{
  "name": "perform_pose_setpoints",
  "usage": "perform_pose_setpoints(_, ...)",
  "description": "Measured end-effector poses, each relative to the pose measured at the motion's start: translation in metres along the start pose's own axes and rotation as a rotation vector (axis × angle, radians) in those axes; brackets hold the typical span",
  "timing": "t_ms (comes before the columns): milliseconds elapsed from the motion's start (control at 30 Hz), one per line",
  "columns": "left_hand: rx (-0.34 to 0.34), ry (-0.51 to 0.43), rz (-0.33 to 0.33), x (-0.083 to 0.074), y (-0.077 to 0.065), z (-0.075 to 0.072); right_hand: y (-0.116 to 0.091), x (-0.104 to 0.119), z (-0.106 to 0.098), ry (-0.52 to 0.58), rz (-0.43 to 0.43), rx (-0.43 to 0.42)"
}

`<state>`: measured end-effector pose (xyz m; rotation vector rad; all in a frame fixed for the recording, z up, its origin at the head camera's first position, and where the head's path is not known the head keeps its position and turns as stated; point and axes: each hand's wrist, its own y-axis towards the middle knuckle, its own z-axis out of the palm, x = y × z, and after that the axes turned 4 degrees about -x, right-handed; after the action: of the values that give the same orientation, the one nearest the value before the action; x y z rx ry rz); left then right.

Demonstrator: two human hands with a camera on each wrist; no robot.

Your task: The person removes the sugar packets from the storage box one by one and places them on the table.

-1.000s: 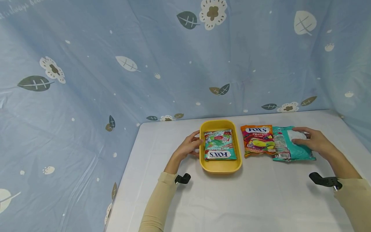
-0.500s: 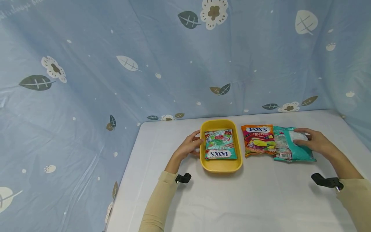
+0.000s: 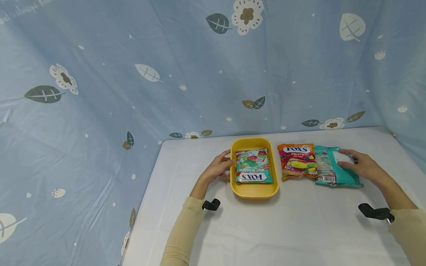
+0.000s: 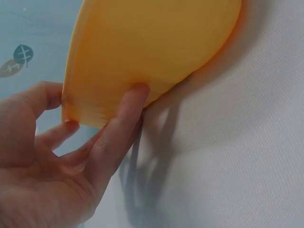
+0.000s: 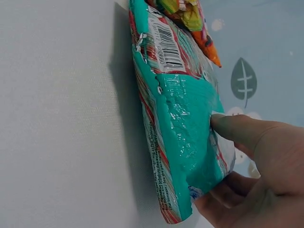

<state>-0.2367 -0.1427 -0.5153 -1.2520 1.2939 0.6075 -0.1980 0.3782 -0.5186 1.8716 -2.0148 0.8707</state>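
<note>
A yellow plastic tray (image 3: pixel 254 193) stands on the table, with a teal Fox's Mint Blossom candy bag (image 3: pixel 254 166) lying inside. My left hand (image 3: pixel 217 168) grips the tray's left side; in the left wrist view one long finger presses the outer wall (image 4: pixel 156 42) and others reach the rim. Far to the right, my right hand (image 3: pixel 361 165) holds a second teal candy bag (image 3: pixel 344 178) by its right end, thumb on top and the other fingers curled at the edge. An orange Fox's Fruits candy bag (image 3: pixel 298 162) overlaps that bag's left end.
White cloth covers the table (image 3: pixel 299 229). Behind and to the left hangs a blue curtain (image 3: pixel 199 66) with leaves and flowers, meeting the table's back edge. A black camera mount (image 3: pixel 211 204) sits on the left wrist, another mount (image 3: pixel 376 211) on the right.
Hands, tray and bags keep their places; the right hand and forearm sit very slightly lower. The whole head view has shifted a little.
</note>
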Motion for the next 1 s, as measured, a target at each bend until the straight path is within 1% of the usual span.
perform_pose_setpoints(100,0.005,-0.007,0.001,0.000,-0.001,0.000,-0.002,0.001,0.001,-0.029,-0.020,-0.007)
perform_pose_setpoints(333,0.010,-0.014,0.011,0.000,-0.001,0.000,-0.004,0.002,0.003,-0.095,-0.034,-0.019)
perform_pose_setpoints(633,0.028,-0.023,0.014,0.001,-0.001,0.000,-0.007,0.005,0.001,-0.137,-0.035,-0.003)
perform_pose_setpoints(833,0.034,-0.033,0.018,0.002,-0.001,-0.001,-0.009,0.012,-0.005,-0.203,-0.072,0.017)
perform_pose_setpoints(1000,0.032,-0.035,0.018,0.001,-0.001,-0.001,-0.009,0.015,-0.006,-0.236,-0.092,0.027)
